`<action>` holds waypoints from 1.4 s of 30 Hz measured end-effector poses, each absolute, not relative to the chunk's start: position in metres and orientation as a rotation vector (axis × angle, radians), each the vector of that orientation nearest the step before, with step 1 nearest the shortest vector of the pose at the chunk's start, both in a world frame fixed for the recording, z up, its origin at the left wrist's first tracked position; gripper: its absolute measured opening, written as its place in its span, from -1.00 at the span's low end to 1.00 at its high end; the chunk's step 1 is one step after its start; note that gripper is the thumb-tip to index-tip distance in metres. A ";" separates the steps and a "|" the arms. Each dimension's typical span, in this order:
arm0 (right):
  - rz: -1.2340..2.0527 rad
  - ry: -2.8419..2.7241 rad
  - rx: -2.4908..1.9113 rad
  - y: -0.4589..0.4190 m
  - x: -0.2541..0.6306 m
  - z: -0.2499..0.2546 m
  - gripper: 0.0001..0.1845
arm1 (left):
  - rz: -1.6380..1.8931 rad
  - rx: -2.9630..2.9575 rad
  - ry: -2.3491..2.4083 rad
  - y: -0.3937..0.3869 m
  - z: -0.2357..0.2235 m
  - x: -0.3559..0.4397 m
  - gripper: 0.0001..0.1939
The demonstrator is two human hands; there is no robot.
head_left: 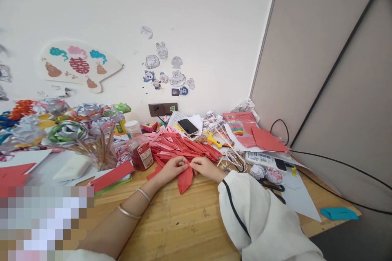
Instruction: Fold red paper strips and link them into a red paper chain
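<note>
Both hands met near the middle of the frame, above a wooden table (pixel 171 224). The left hand (pixel 174 168) pinched the upper edge of a folded red paper piece (pixel 185 182) between thumb and fingers; the right hand (pixel 204 166) pinched the same piece at its upper right — the fingertips of the two hands were close together. The red piece hung below them at the centre of the frame, its lower end pointing down over the table.

Just beyond the hands lay a heap of red and pink folded paper strips (pixel 180 147). A jar (pixel 140 153) of reddish contents with a white lid stood upright to its left, and a dark-screened phone (pixel 188 127) lay behind it. At the heap's upper right was a yellow glue gun (pixel 213 140), with a bead string (pixel 233 162) below and to its right.

Paper flowers (pixel 69 130) filled the left of the frame, near a bundle of wooden sticks (pixel 104 155). At right lay red sheets (pixel 268 139), black-handled scissors (pixel 274 187) and, near the table's right corner, a folded blue paper (pixel 339 213). On the wall, upper left — a fan-shaped cutout (pixel 81 67) with painted designs.
</note>
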State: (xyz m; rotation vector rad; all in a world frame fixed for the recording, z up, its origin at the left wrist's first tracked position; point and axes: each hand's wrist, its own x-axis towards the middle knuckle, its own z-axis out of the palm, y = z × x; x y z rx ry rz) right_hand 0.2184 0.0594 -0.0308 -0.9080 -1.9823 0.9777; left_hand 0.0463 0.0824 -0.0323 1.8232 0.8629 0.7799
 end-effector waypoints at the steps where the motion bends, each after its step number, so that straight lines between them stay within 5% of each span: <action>1: 0.983 -1.981 -0.910 0.059 0.218 -0.031 -0.67 | 0.785 1.823 0.853 0.083 -0.033 0.046 -0.75; 42: 0.965 -2.005 -0.992 0.062 0.218 -0.034 -0.78 | 0.783 1.873 0.877 0.081 -0.026 0.043 -0.74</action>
